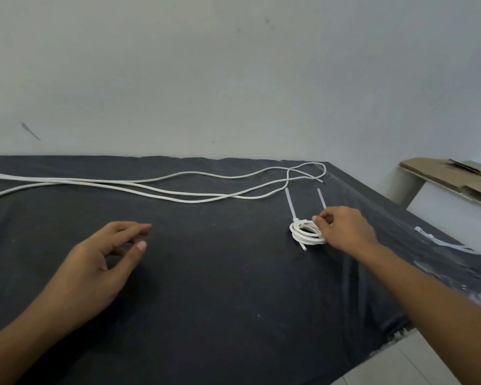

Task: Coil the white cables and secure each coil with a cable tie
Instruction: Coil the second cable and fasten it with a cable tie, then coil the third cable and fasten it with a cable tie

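Observation:
A small coil of white cable [306, 234] lies on the black cloth at the right. Two cable ties are on it: one tie [290, 204] has its tail pointing away on the coil's left side, the other tie [321, 198] points away beside my fingers. My right hand [345, 227] rests on the coil's right side, fingertips pinched at that tie's base. My left hand [106, 262] hovers over the cloth at the left, fingers loosely curled and holding nothing. Long loose white cables [156, 187] stretch across the far part of the table.
The black cloth-covered table [220, 301] ends at the right, where several loose cable ties [439, 241] and a clear plastic bag [456, 276] lie near the edge. Cardboard [450, 176] rests on a white ledge beyond. A pale wall stands behind the table.

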Available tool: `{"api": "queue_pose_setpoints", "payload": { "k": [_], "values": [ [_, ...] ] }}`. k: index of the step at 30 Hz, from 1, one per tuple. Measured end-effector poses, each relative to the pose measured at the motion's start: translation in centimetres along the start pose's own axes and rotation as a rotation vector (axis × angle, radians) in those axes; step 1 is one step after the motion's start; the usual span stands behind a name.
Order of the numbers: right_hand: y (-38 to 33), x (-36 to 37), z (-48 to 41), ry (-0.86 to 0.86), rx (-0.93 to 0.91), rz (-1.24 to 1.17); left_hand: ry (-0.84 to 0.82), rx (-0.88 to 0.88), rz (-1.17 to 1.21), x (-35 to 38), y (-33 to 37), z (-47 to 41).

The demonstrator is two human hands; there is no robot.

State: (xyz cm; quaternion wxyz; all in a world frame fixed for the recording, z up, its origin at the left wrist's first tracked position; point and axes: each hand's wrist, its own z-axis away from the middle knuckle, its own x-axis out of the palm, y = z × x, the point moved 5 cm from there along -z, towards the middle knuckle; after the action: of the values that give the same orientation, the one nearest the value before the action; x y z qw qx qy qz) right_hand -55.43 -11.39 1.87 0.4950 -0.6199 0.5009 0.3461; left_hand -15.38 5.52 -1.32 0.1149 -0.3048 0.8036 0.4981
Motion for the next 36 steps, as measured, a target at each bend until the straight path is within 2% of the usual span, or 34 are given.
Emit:
{"api": "queue_pose_setpoints", "payload": {
  "k": [5,9,16,21,24,30,36],
  "values": [
    [-2.8,-1.9,0.2,0.087,-0.086,0.008,0.025,-0.018,0.001,-0.6,0.1,-0.2],
    [-7.9,-2.4,0.8,0.061,-0.227,-0.066,0.086,-0.057,0.06,-1.4,-0.1,-0.7],
    [-20.0,0.4,3.5,-0.07,-0.54,-0.208,0.193,-0.221,-0.11,-5.7,-2.9,-1.7],
    [-27.9,4.5,5.8,-0.21,-0.756,-0.239,0.252,-0.406,-0.233,-9.5,-5.9,-2.3],
    [-31.8,7.0,6.5,-0.256,-0.848,-0.248,0.265,-0.453,-0.328,-11.7,-7.7,-2.7],
    [-36.1,10.9,5.0,-0.278,-0.857,-0.2,0.273,-0.502,-0.573,-15.0,-11.5,-4.4],
    [-36.7,12.9,3.4,-0.251,-0.844,-0.182,0.16,-0.596,-0.765,-15.3,-14.5,-7.6]
  ]
}}
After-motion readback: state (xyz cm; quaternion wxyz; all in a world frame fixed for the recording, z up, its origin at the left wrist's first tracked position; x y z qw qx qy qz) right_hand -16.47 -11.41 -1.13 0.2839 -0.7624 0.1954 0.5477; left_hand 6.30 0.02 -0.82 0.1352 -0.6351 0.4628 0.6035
